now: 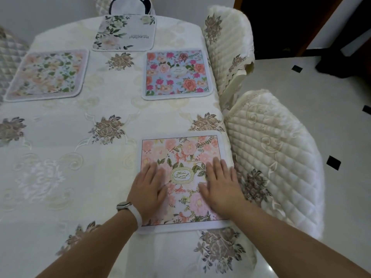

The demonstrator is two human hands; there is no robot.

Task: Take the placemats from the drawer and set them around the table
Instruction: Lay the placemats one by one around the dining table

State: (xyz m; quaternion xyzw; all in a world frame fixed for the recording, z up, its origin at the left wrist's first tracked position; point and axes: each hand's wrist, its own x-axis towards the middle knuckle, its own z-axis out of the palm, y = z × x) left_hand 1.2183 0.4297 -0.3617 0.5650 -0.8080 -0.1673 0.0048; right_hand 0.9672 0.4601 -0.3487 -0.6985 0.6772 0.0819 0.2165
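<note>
A pink floral placemat lies flat at the near right edge of the table. My left hand rests palm down on its left side, fingers spread. My right hand presses flat on its right side, by the table edge. Neither hand grips anything. Farther along the right side lies a blue placemat with bright pink roses. A white placemat with green leaves sits at the far end. A pale floral placemat lies on the far left side.
A cream embroidered tablecloth covers the table. Two quilted cream chairs stand close along the right side. Another quilted chair shows at the far left, and one at the far end. White tiled floor lies to the right.
</note>
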